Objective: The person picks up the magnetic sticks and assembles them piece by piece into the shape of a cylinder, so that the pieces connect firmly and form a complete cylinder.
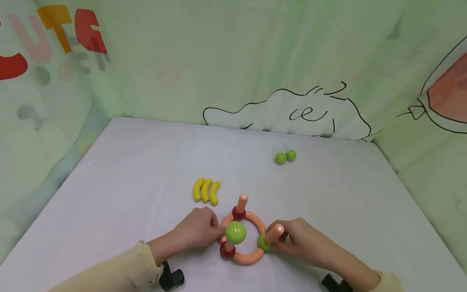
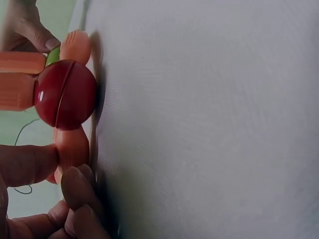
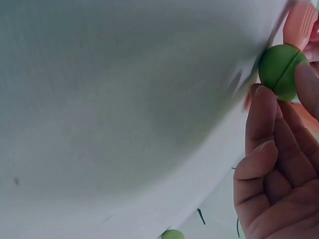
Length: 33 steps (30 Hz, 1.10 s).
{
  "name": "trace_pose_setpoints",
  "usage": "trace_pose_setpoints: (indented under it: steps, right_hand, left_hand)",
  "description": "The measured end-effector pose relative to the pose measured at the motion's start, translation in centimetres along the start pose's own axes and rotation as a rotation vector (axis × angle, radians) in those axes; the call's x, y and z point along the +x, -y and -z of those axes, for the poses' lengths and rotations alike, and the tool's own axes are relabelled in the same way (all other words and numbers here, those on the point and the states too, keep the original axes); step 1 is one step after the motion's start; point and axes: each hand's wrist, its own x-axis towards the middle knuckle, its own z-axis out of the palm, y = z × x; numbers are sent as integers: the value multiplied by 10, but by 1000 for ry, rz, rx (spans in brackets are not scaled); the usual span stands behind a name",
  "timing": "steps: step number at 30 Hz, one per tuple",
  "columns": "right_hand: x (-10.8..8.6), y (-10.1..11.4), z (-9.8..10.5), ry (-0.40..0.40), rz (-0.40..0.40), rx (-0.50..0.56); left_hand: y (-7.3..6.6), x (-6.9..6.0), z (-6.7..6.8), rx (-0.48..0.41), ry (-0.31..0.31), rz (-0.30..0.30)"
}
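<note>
Orange ring (image 1: 249, 258) between: left grip (image 1: 198, 228) pinching ring's arc (image 2: 73, 147), right grip (image 1: 305, 240) pinching green ball (image 1: 262, 243).

head view: left hand (image 1: 198, 229) hid part of the orange ring (image 1: 248, 258); raised green ball (image 1: 235, 232) covered its post's (image 1: 229, 245) top; lower green ball (image 1: 262, 243) partly blocked. right sleeve (image 1: 388, 283) cut at bottom, balloon drawing (image 1: 450, 87) at right. left wrist view: left hand cropped, right hand (image 2: 27, 27) too. right wrist view: right hand ran off-frame, loose green ball (image 3: 173, 234) cropped at bottom, red bit (image 3: 315, 34) at right unclear.
</note>
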Motion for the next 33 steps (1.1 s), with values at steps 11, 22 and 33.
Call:
trace_pose_setpoints:
  steps: [11, 22, 33]
  right_hand:
    - [11, 0, 8, -18, -71, -78]
    - [41, -6, 3, -18, -184, -4]
    - [44, -6, 4, -6, -242, 7]
  left_hand:
    - [1, 6, 1, -21, -44, -31]
    - [4, 12, 1, -37, -74, -77]
    - [16, -6, 17, 8, 199, -177]
